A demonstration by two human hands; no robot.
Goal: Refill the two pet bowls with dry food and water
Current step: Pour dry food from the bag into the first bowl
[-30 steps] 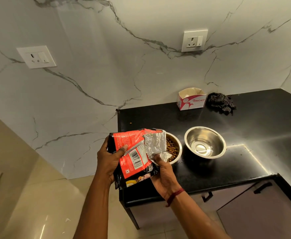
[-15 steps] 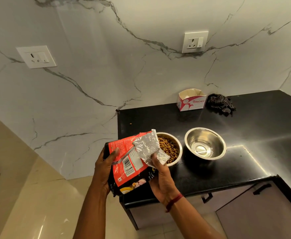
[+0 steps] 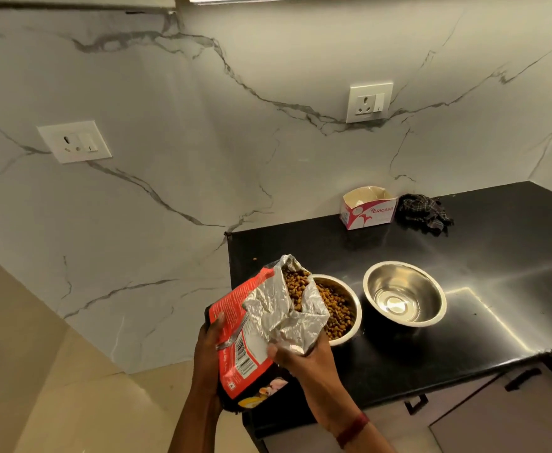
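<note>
A red and black bag of dry food with a silver foil lining is held upright at the counter's left end. Its mouth is open and brown kibble shows inside. My left hand grips the bag's left side. My right hand pinches the crumpled foil flap at the bag's front. Just behind the bag sits a steel bowl with kibble in it, partly hidden by the foil. To its right stands a second steel bowl that looks to hold a little clear liquid.
The bowls stand on a black counter against a marble wall. A small open carton and a dark crumpled cloth lie at the back. One stray kibble lies near the counter's left edge. Cabinet doors with handles are below.
The bag has been tipped back from the food bowl and now stands more upright, with its foil mouth opened wide so the kibble shows. My view has tilted upward.
</note>
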